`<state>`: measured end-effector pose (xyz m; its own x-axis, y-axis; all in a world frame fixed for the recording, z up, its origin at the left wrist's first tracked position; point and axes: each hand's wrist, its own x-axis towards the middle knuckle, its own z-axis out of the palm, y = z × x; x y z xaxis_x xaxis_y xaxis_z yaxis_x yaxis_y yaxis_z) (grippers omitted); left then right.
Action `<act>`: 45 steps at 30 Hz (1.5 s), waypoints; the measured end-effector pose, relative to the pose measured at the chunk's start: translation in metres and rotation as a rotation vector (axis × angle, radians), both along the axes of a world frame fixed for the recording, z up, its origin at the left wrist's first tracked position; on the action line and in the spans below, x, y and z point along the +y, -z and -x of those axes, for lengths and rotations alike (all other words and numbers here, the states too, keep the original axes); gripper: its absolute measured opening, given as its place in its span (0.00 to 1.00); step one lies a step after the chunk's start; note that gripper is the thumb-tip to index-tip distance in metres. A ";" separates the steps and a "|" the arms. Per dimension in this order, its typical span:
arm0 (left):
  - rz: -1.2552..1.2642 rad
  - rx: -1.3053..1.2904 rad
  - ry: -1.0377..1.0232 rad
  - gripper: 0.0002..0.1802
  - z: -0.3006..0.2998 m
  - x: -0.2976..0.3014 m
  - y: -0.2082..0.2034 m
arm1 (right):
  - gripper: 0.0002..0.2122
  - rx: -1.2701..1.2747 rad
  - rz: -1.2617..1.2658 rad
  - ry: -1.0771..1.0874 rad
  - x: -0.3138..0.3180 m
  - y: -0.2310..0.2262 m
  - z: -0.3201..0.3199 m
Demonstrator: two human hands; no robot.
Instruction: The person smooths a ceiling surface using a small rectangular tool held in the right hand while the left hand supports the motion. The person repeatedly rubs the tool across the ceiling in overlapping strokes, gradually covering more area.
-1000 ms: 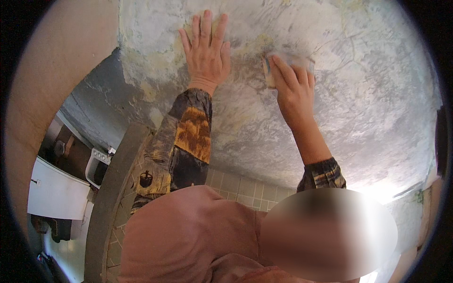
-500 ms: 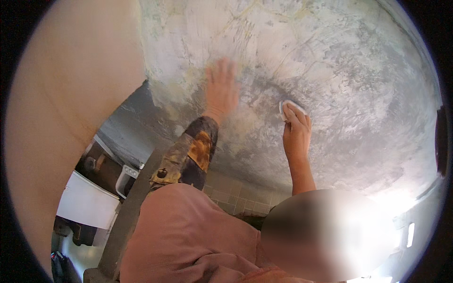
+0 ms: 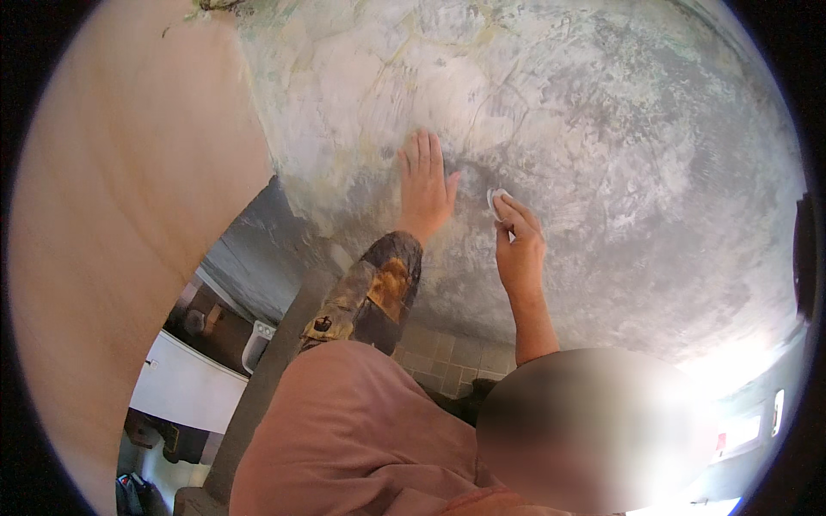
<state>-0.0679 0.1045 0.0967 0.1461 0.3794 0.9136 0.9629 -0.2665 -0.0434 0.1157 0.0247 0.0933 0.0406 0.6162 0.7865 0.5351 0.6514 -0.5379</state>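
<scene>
My left hand [image 3: 426,196] lies flat with fingers outstretched against a mottled grey-and-white wall [image 3: 602,163], and it holds nothing. A camouflage-patterned sleeve [image 3: 370,288] covers that forearm. Just to its right, my right hand [image 3: 521,249] pinches a small white pad [image 3: 496,203] between thumb and fingers, at the wall surface. The fingers cover part of the pad, so its exact kind cannot be made out. My right forearm is bare.
A smooth beige wall [image 3: 129,172] meets the mottled one at the left. Beyond a grey ledge [image 3: 275,353] at lower left are a white panel [image 3: 189,378] and a white basin-like object [image 3: 258,344]. Tiles [image 3: 439,353] show below my hands. Bright light enters at lower right.
My right hand has moved left with the white pad, closer to my left hand. The left hand, blurred before, is now sharp and slightly farther right. The whole view has shifted a little.
</scene>
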 end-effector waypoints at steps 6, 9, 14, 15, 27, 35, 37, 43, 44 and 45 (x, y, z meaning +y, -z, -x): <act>0.026 0.078 0.045 0.40 0.014 0.000 0.015 | 0.18 -0.009 -0.061 -0.073 0.019 -0.007 0.014; 0.230 0.064 -0.079 0.46 0.026 0.007 0.006 | 0.18 0.021 -0.010 -0.146 0.023 -0.011 0.016; 0.088 -0.019 -0.095 0.47 0.026 0.017 -0.006 | 0.16 0.265 0.165 -0.335 0.029 -0.016 0.013; 0.091 0.003 -0.122 0.47 0.025 0.015 -0.003 | 0.16 0.308 0.141 -0.367 0.031 -0.016 0.014; 0.011 0.018 -0.118 0.46 -0.005 0.014 -0.024 | 0.14 0.869 0.330 -0.528 0.034 -0.009 0.007; 0.154 0.079 -0.046 0.41 -0.018 0.002 0.037 | 0.17 0.988 0.447 -0.627 0.029 0.002 -0.005; 0.134 0.019 -0.081 0.40 -0.013 0.006 0.041 | 0.17 0.967 0.462 -0.615 0.030 0.004 -0.008; 0.052 -0.199 -0.115 0.40 -0.020 0.018 0.038 | 0.17 0.982 0.494 -0.678 0.027 0.008 -0.016; 0.085 -0.129 -0.129 0.40 -0.023 0.015 0.043 | 0.17 1.002 0.492 -0.690 0.028 0.008 -0.017; 0.115 -0.058 -0.141 0.40 -0.025 0.011 0.049 | 0.17 1.027 0.475 -0.718 0.030 0.009 -0.017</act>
